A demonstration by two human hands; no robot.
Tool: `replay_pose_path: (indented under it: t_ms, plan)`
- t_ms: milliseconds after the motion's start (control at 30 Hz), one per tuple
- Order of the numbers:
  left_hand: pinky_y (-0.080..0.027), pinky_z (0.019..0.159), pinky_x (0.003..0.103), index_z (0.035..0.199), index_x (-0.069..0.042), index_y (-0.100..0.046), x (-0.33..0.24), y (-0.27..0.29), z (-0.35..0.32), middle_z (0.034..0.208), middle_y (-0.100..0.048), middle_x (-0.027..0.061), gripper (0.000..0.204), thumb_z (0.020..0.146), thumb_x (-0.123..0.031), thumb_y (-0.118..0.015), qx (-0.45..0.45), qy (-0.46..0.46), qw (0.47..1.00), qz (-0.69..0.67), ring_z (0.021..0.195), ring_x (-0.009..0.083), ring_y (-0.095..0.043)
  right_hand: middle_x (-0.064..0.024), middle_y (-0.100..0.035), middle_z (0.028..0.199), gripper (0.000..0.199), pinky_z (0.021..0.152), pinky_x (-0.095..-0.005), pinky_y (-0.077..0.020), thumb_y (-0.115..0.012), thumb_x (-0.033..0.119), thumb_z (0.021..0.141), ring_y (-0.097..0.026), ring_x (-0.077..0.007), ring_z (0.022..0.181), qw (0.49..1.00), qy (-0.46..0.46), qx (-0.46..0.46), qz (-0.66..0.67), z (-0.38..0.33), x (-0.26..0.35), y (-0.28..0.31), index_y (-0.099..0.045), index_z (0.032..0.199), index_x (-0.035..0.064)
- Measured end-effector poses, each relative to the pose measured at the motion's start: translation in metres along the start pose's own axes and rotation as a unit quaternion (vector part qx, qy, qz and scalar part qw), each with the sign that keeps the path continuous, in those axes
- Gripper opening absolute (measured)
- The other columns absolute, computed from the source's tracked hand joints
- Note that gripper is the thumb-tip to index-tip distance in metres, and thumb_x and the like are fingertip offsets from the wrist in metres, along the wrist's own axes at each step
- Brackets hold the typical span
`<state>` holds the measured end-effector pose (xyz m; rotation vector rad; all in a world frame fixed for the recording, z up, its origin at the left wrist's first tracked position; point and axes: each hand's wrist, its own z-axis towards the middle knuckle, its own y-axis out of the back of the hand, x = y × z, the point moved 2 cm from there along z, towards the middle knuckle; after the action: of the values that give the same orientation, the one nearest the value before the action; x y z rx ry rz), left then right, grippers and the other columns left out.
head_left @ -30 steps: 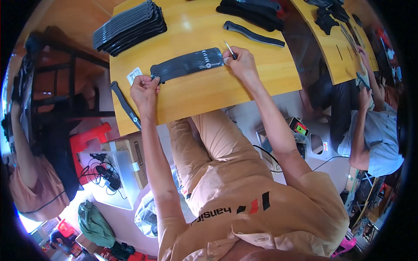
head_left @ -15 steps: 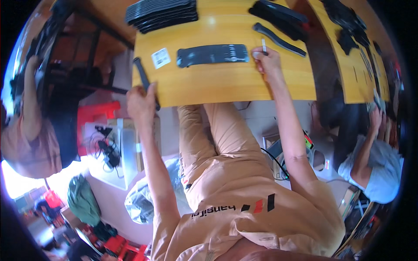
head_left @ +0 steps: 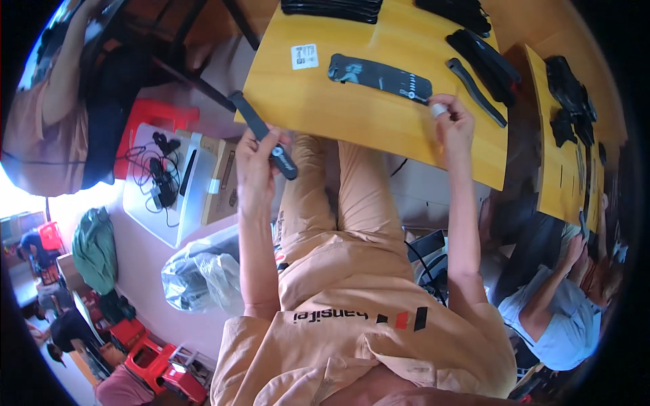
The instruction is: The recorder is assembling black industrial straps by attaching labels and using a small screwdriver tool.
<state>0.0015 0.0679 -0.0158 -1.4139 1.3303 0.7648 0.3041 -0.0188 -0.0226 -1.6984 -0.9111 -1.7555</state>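
My left hand (head_left: 256,162), off the table's near left corner, is closed around a slim black strap (head_left: 256,123) with a rounded end and a pale printed mark. The strap slants from upper left to lower right. A wider black strip (head_left: 379,78) with pale markings lies flat on the table. At its right end is my right hand (head_left: 455,125), fingers drawn together and a white covering on one fingertip. Whether those fingers pinch the strip's end or a thin tool, I cannot make out.
The yellow table (head_left: 325,111) holds a white label (head_left: 304,57), a stack of black strips (head_left: 332,9) and a curved black strip (head_left: 477,91) beside more black pieces (head_left: 484,64). A plastic bin with cables (head_left: 145,203) stands lower left. People sit on both sides.
The view has shifted, so the table sits further right and tilted. My left hand has lifted the slim strap off the table. The pen-like tool earlier upright in my right hand no longer shows clearly.
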Motion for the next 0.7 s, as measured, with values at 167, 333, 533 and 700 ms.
replay_pose_path:
  t_ms: [167,333,533,700]
  plan:
    - [-0.032,0.036,0.015,0.091,-0.005,-0.051,0.025,-0.021,-0.02,0.067,-0.059,0.0049,0.012,0.082,-0.012,-0.057,0.016,-0.002,0.998,-0.058,0.046,0.0037,-0.048,-0.001,-0.056,0.075,0.029,0.06,-0.0222,-0.0418,-0.067,0.001,0.067,-0.052,-0.0104,0.069,0.928,0.127,0.347,-0.055,-0.081,0.04,-0.084,-0.063,0.095,0.0066]
    - [-0.04,0.042,0.016,0.097,-0.002,-0.053,0.035,-0.028,-0.027,0.072,-0.059,0.0047,0.017,0.085,-0.014,-0.056,0.075,0.051,0.989,-0.12,0.054,0.0064,-0.054,-0.0045,-0.054,0.074,0.024,0.057,-0.0224,-0.0404,-0.067,0.0,0.069,-0.051,-0.0125,0.064,0.934,0.166,0.311,-0.053,-0.102,0.031,-0.1,-0.065,0.092,0.0047]
    - [-0.054,0.062,0.023,0.101,0.003,-0.052,0.026,-0.033,-0.047,0.083,-0.061,0.0093,0.022,0.086,-0.014,-0.054,0.132,0.106,0.958,-0.231,0.072,0.0137,-0.062,0.0004,-0.051,0.074,0.019,0.043,-0.0153,-0.0294,-0.064,0.008,0.076,-0.041,-0.0026,0.049,0.947,0.014,0.304,0.104,-0.099,0.024,-0.097,-0.064,0.094,0.0003]
    - [-0.055,0.065,0.024,0.101,0.003,-0.052,0.026,-0.023,-0.045,0.086,-0.062,0.0118,0.023,0.086,-0.014,-0.053,0.102,0.079,0.952,-0.276,0.075,0.0155,-0.063,0.0025,-0.046,0.068,0.029,0.042,-0.0161,-0.0265,-0.05,0.019,0.086,-0.036,-0.0017,0.046,0.943,-0.005,0.321,0.09,-0.104,0.048,-0.095,-0.057,0.109,0.0018]
